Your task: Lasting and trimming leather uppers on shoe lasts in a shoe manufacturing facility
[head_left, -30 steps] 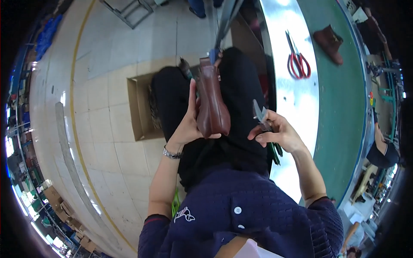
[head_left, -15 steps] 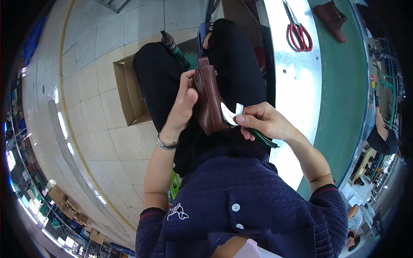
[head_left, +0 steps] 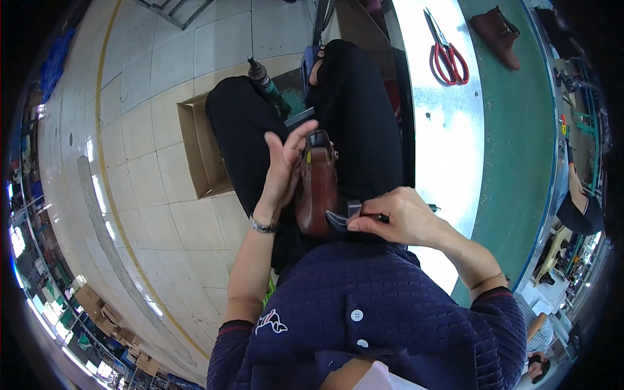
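Note:
A brown leather ankle boot [head_left: 318, 192] lies lengthwise between my thighs, a dark core showing at its top opening. My left hand [head_left: 284, 169] holds it along its left side. The thumb and one finger stick out near the opening, while the other fingers are partly hidden against the boot. In my right hand [head_left: 406, 218] is a pair of lasting pincers [head_left: 338, 221], with a curved metal jaw and a square hammer face. The jaw tip meets the boot's right side near its lower end. My palm mostly covers the handles; one green end shows past it.
To the right, a shiny metal worktop [head_left: 448, 140] bears red-handled scissors [head_left: 448, 62]. Beyond it, another brown boot [head_left: 497, 39] rests on a green surface [head_left: 504, 130]. An open cardboard box [head_left: 198, 153] and a green power tool [head_left: 268, 84] are by my left leg.
The boot has turned in my lap and come nearer to me. My left thumb and one finger have spread out. My right hand has lowered the pincers along the boot and turned them.

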`<state>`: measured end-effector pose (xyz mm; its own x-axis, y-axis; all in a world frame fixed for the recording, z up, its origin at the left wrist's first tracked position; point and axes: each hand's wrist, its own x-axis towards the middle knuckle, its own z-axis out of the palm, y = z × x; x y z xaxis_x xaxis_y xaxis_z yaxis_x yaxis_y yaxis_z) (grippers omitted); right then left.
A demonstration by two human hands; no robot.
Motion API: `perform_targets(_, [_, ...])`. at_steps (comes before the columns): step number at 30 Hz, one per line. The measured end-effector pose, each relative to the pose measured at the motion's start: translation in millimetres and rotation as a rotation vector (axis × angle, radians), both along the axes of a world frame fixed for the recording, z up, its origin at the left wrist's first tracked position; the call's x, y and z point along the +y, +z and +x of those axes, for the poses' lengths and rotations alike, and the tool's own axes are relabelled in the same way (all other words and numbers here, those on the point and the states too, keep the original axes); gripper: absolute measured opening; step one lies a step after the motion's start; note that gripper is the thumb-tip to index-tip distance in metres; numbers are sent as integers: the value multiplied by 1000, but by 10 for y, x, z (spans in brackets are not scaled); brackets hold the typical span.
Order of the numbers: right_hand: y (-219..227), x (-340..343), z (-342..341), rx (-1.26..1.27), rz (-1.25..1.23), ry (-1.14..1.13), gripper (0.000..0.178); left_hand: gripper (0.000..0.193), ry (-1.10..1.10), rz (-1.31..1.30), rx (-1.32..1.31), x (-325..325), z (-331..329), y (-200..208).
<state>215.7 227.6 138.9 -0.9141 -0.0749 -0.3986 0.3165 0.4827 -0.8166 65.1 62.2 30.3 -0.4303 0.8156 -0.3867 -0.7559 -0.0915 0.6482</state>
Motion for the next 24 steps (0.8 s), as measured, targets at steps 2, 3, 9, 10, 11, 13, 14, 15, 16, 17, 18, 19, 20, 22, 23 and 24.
perform_targets(2, [7, -3, 62, -3, -13, 19, 30, 95, -95, -58, -58, 38, -23, -55])
perform_targets(3, [-8, 5, 118, -3, -12, 19, 30, 95, -157, -95, -72, 52, 18, -88])
perform_targets(9, [-254, 336, 615, -79, 391, -647, 19, 95, -224, -199, 199, 135, 123, 192])
perform_targets(10, [-273, 415, 645, -138, 603, -637, 21, 94, -200, -169, 226, 128, 94, 205])
perform_targets(11, [-436, 537, 804, -73, 738, -643, 25, 94, -182, -131, 248, 172, 74, 213])
perform_targets(13, [-576, 726, 996, -167, 945, -685, 28, 93, -194, -108, 259, 233, 4, 298])
perform_targets(14, [-600, 792, 1048, -263, 972, -691, 34, 92, -211, -97, 287, 252, -30, 300])
perform_targets(15, [-622, 830, 1074, -252, 980, -706, 34, 92, -229, -84, 317, 294, -61, 329])
perform_targets(16, [-633, 862, 1121, -260, 976, -710, 37, 91, -220, -58, 309, 356, -70, 424])
perform_targets(17, [-655, 888, 1133, -262, 971, -719, 41, 91, -227, -34, 356, 376, -105, 445])
perform_targets(18, [-657, 866, 1092, -203, 935, -694, 46, 91, -216, -12, 344, 359, -130, 470])
perform_targets(19, [-704, 834, 1032, -23, 1018, -654, 55, 91, -208, 31, 335, 384, -173, 462])
perform_targets(20, [-686, 833, 882, 46, 747, -665, 66, 91, -157, 93, 194, 407, -194, 455])
perform_targets(22, [-320, 641, 426, 287, 652, -409, 81, 91, -115, 272, -90, 490, -225, 504])
perform_targets(23, [-195, 636, 246, 331, 440, -293, 87, 91, -130, 387, -234, 594, -230, 539])
perform_targets(24, [-233, 559, 159, 432, 406, -222, 90, 91, -175, 466, -239, 684, -254, 574])
